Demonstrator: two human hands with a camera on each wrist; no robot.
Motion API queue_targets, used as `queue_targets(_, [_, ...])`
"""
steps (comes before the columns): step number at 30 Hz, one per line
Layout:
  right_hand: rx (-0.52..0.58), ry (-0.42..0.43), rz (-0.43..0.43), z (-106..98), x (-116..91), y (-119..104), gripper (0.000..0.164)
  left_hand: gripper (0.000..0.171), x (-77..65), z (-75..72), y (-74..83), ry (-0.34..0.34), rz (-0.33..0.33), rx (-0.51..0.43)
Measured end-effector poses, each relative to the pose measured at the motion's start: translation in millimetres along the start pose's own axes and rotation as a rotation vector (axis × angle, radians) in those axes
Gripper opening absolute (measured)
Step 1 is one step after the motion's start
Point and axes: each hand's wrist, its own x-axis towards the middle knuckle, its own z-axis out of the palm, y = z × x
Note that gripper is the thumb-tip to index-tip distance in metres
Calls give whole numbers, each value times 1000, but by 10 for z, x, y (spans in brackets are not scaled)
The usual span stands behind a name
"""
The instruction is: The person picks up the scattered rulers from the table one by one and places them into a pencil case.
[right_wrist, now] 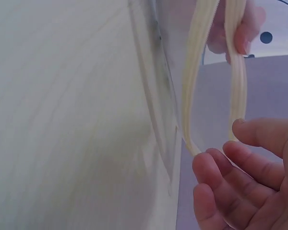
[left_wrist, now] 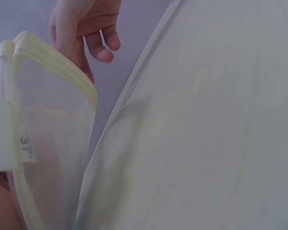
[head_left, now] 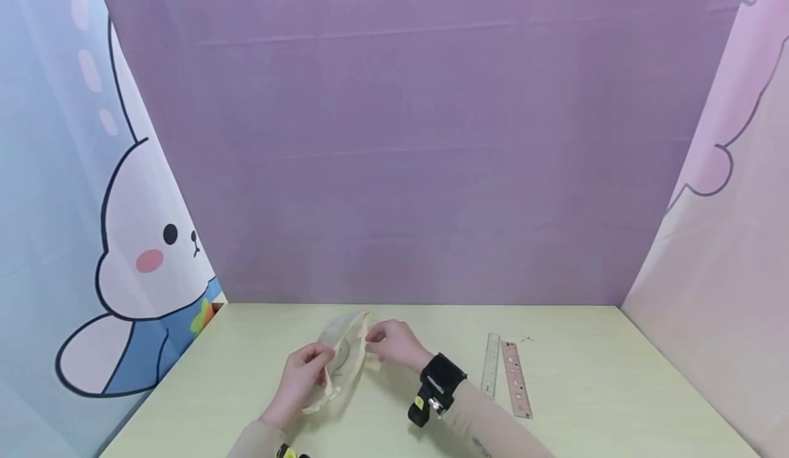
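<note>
A see-through pouch (head_left: pixel 342 359) with pale yellow zipper edging is held up over the table, its mouth spread apart. My left hand (head_left: pixel 303 374) pinches the near side of the mouth. At the far end, my right hand (head_left: pixel 397 343) has its thumb and forefinger on the edging. In the right wrist view the two zipper bands (right_wrist: pixel 238 86) stand apart and meet near the fingertips of the right hand (right_wrist: pixel 254 177). A small label with dark print shows through the sheer wall of the pouch (left_wrist: pixel 57 139) in the left wrist view.
To the right on the pale table (head_left: pixel 592 376) lie a clear ruler (head_left: pixel 490 365) and a pink ruler (head_left: pixel 516 379) with cut-out shapes, side by side. A purple cloth (head_left: pixel 419 170) hangs behind the table, and printed curtains (head_left: pixel 142 225) flank it.
</note>
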Motion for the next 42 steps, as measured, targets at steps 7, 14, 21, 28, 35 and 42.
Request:
queue_targets(7, [6, -10, -28, -304, -159, 150, 23, 21, 16, -6, -34, -14, 6, -6])
queue_targets(14, [-31, 27, -30, -669, -364, 320, 26, 23, 17, -24, -62, -22, -3, -17])
queue_targets(21, [-46, 78, 52, -983, -577, 504, 28, 24, 18, -26, -72, -30, 9, -16])
queue_targets(28, [-42, 123, 145, -1216, -753, 680, 31, 24, 7, -27, -62, -35, -2, -19])
queue_targets(35, [-30, 146, 191, -1380, -898, 853, 32, 20, 7, -7, -65, -38, -33, -37])
queue_targets(42, [-66, 165, 213, -1469, -1004, 1026, 34, 18, 4, -4, -82, -32, -44, -45])
